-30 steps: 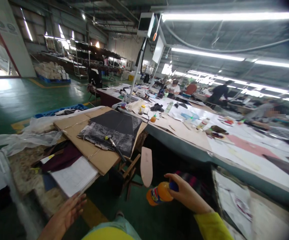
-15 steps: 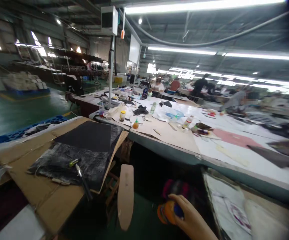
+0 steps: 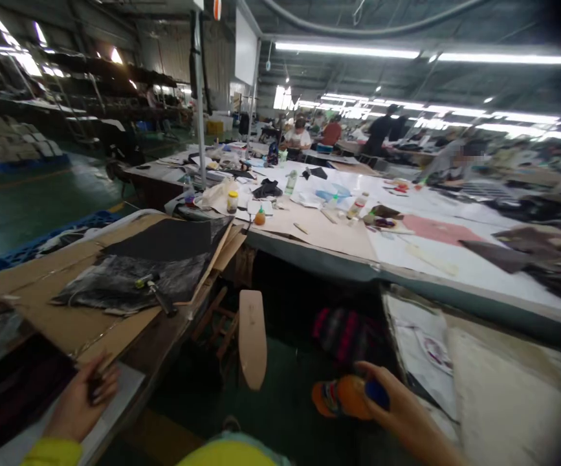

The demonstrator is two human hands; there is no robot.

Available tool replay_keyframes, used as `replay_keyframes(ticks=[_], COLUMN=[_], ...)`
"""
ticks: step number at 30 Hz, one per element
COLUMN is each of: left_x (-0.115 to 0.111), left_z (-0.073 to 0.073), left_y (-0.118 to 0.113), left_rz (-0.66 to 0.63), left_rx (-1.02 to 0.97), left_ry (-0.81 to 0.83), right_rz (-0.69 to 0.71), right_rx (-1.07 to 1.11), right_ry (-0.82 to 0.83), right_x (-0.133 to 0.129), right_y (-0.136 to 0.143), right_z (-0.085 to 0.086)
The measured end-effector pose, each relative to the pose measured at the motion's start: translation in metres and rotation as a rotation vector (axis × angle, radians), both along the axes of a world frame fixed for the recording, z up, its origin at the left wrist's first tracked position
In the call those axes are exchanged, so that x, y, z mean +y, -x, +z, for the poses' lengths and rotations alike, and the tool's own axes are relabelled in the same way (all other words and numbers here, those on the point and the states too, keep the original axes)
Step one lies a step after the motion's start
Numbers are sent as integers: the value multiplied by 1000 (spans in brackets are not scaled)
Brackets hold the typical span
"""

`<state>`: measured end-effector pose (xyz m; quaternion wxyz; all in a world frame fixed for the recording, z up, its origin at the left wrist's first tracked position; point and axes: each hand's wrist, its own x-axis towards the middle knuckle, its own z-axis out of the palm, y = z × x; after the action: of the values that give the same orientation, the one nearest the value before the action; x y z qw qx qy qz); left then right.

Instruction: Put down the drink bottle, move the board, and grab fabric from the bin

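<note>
Carrying step: right hand (image 3: 401, 414), fingers wrapped around an orange bottle (image 3: 341, 398), holds it low over the floor; left hand (image 3: 79, 404), fingers curled, rests on the surface (image 3: 115, 395). Next move likely needs a steady grip on the bottle.

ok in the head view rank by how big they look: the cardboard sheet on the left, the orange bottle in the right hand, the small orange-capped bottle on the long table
1. cardboard sheet
2. orange bottle, in the right hand, though nearness to the camera enlarges it
3. small orange-capped bottle, far off, so its true size against the held one is unsure
</note>
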<state>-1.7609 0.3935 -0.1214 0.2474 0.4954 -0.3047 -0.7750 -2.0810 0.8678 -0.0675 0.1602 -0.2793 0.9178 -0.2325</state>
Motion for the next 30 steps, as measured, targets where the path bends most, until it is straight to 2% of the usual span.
replay_keyframes(ticks=[2,7,9,11,16,22,25,30], left_x=[-7,-26,-35,-43,-53,-57,-60,-69], left_z=[30,107,129,145,168,173,179,200], left_y=[-2,7,12,16,21,16,13,14], left_rz=[-18,-108,-134,-170,-207,-216,-230,-305], left_rx=[187,332,363,369,394,425,432,473], left_ry=[-51,27,18,-35,-148,-163,-142,-85], right_rz=[-14,-33,-36,-32,-34,-60,-79,-86], right_rx=[18,68,94,109,122,101,85,119], right_ry=[10,46,56,62,50,3,-4,49], right_x=[7,17,21,27,41,46,55,68], right_y=[-6,-22,-26,-28,-31,-30,-27,-19], right_z=[-9,-21,-26,-32,-40,-35,-45,-65])
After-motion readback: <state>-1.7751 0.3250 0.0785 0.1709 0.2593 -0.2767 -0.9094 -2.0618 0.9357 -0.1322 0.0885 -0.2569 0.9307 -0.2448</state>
